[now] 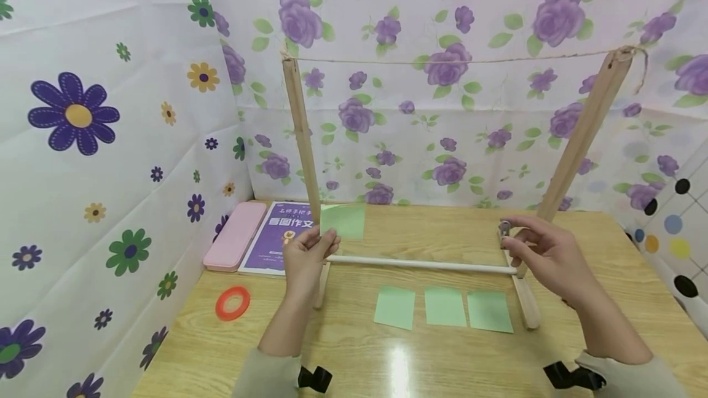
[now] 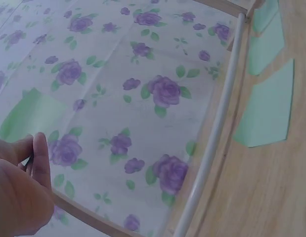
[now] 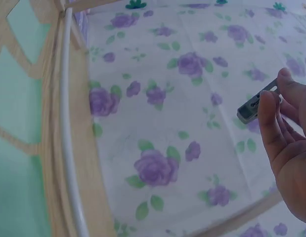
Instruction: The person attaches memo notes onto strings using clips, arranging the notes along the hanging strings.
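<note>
My left hand (image 1: 305, 261) pinches a green paper square (image 1: 347, 221) by its lower left corner, between thumb and fingers. The sheet stands raised beside the left wooden post (image 1: 301, 128), and in the left wrist view the paper (image 2: 36, 118) bends slightly. My right hand (image 1: 553, 257) holds a small grey clothespin (image 3: 251, 107) between thumb and fingertips, near the foot of the right post (image 1: 583, 124). A thin twine (image 1: 381, 62) runs between the tops of both posts, above the two hands. The fingers partly cover the clothespin.
A white rod (image 1: 420, 264) joins the posts low down. Three green paper squares (image 1: 394, 308) lie in a row on the wooden table (image 1: 354, 361) in front of it. To the left are an orange-red ring (image 1: 232, 303), a pink case (image 1: 235, 236) and a purple booklet (image 1: 271, 244).
</note>
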`<state>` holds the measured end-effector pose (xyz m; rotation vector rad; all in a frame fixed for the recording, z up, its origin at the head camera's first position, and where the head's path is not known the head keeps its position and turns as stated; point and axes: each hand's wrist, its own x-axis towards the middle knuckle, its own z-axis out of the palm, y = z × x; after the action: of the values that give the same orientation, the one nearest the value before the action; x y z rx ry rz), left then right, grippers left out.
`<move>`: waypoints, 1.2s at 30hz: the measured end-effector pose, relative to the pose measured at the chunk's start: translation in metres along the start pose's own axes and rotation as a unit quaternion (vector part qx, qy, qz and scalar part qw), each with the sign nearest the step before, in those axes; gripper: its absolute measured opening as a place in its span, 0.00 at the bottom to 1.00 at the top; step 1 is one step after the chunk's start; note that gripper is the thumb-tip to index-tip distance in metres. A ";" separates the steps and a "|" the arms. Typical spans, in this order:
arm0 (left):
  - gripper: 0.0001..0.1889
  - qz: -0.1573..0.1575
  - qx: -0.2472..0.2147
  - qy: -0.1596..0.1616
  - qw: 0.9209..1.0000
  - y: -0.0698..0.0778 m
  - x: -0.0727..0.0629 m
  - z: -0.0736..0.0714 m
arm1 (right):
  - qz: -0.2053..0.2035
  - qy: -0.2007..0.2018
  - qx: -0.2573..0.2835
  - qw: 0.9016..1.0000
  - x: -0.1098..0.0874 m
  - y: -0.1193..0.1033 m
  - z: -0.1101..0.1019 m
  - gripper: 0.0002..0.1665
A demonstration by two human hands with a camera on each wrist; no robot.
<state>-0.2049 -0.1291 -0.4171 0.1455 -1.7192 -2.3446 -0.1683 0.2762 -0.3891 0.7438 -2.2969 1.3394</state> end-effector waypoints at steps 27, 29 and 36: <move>0.15 0.033 -0.047 -0.007 0.998 0.039 0.023 0.019 | -0.001 -0.012 0.072 0.997 0.104 -0.062 0.019 0.13; 0.17 0.038 -0.043 -0.010 0.998 0.044 0.024 0.020 | -0.013 -0.012 0.054 0.998 0.113 -0.070 0.019 0.11; 0.15 0.063 -0.049 -0.008 0.997 0.061 0.028 0.027 | -0.059 -0.002 0.023 0.998 0.139 -0.096 0.021 0.07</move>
<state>-0.2302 -0.1286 -0.3493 0.0024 -1.5687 -2.3368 -0.2203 0.1840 -0.2559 0.8831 -2.1950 1.3427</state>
